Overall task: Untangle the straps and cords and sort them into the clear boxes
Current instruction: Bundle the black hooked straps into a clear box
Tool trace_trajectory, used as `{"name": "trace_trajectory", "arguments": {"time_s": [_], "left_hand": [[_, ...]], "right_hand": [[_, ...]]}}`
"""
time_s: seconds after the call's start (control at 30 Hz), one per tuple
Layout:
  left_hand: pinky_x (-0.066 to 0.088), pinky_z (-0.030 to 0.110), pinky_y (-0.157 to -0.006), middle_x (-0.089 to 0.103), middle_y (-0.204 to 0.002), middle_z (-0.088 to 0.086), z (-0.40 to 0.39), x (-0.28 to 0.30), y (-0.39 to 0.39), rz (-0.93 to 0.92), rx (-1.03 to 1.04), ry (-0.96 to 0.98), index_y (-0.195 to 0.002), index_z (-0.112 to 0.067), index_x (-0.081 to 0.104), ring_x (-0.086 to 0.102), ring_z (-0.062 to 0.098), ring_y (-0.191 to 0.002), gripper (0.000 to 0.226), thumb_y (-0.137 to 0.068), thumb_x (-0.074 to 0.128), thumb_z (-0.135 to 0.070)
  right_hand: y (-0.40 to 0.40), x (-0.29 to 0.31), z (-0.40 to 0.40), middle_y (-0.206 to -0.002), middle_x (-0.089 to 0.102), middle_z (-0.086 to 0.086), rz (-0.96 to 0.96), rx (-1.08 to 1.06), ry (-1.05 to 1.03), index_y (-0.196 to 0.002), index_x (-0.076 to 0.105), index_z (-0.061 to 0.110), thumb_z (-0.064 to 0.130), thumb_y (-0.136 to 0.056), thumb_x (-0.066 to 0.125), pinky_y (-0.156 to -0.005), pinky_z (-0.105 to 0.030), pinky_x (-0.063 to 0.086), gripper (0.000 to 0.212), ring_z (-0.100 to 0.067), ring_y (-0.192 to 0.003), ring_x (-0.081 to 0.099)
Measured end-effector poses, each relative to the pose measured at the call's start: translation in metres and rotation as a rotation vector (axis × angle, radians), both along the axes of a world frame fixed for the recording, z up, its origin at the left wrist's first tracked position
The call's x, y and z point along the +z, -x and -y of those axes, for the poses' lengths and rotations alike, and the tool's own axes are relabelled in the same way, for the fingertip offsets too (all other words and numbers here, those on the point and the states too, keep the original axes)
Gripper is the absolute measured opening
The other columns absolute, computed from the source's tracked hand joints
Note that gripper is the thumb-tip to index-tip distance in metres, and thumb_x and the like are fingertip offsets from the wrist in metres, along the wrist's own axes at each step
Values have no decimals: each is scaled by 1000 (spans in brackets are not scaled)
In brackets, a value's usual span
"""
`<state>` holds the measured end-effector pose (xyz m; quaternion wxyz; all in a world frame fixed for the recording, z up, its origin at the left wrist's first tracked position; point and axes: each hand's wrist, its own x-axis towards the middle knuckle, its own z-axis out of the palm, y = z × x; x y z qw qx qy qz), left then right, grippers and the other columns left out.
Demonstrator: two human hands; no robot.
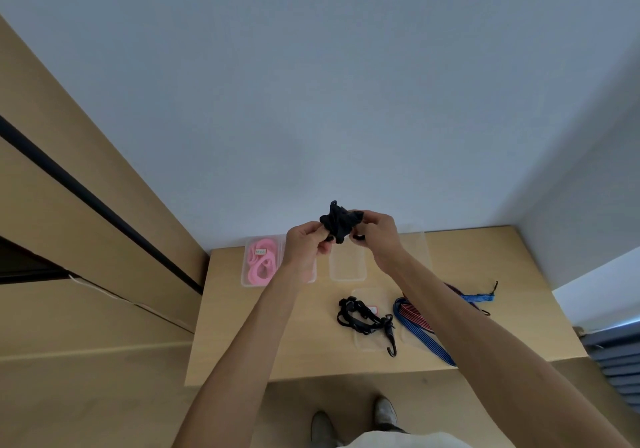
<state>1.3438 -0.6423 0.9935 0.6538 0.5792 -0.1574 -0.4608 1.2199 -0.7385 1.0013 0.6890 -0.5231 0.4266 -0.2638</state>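
Both arms raised above the counter (485, 260), meeting at a black bundle of straps (337, 222) held up in the air against the pale wall. Left hand (304, 243) curled around the bundle's lower left side, thumb and fingers pinching the black webbing. Right hand (379, 231) gripping the bundle's right side, fingers bent around it, a black loop showing under the fingertips. Below the bundle, on the counter's far edge by the wall, a clear box (247, 276) filled with coiled pink cord (262, 264), a small white label lying on top. Just beside that box, toward the counter's middle, another clear box (347, 267), partly hidden behind the hands and wrists; contents not discernible. Nearer the counter's front edge, a tangle of black cord with hooks (367, 319), lying over a clear lid or shallow box (363, 342), one hook hanging off its near side. To the right of that tangle, blue striped straps (420, 326) mixed with red striped ones, running under the right forearm and reaching out toward the counter's right end. Past the counter's front edge, two shoes (386, 413) on the wood floor.
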Motion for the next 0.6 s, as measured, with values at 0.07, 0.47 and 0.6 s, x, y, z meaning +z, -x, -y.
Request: {"name": "trace_trajectory", "arguments": {"time_s": [0.07,0.47,0.6], "left_hand": [[36,19,-47,62,-61,8,-1,-2,4,-10,15,-13,-76,1,69,49,12,-50,23,-94,57,9],[38,29,-51,56,-55,11,-1,-8,17,343,155,-76,-77,14,62,46,16,-46,23,-93,63,-3],[42,24,-50,64,-59,13,0,-7,26,522,212,-76,-74,5,64,55,11,-47,21,-92,62,-4]], "right_hand": [[0,1,0,-77,59,-6,-105,-19,7,-90,75,16,-10,-87,49,-71,-28,54,37,-17,-72,52],[2,21,6,-68,62,-11,-180,-83,-315,-78,63,9,-16,-84,45,-41,-21,45,31,-19,-61,54],[6,23,2,-74,62,-12,23,-153,-514,-81,65,-1,-16,-86,42,-44,-18,48,27,-18,-63,62]]}}
